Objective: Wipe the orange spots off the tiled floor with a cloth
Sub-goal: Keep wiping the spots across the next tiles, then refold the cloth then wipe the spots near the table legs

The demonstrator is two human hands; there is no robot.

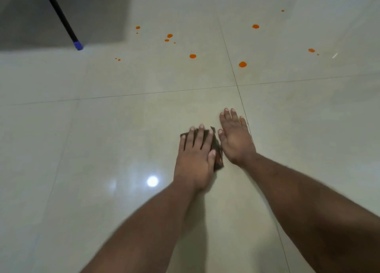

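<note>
Where the tiled floor (102, 128) meets the far-left corner: dark pole (59, 15) with a blue tip (78, 45), leaning, apart from all else.

Orange spots (192, 56): scattered across the far tiles, left to right, none near the hands; all unwiped.

Left hand (194, 157): fingers straight and spread, palm pressing flat on the cloth (217, 143); grip wide, nothing clasped.

Cloth: dark, small, crumpled, lying on the near-centre tile, mostly under the left palm, its right edge showing. Judged light, soft and limp; likely to bunch if pushed by one corner. Best held flat under the whole palm, or gathered at the middle.

Right hand (234, 139): flat on bare floor just beside the cloth, fingers straight; grip wide, holding nothing.
</note>
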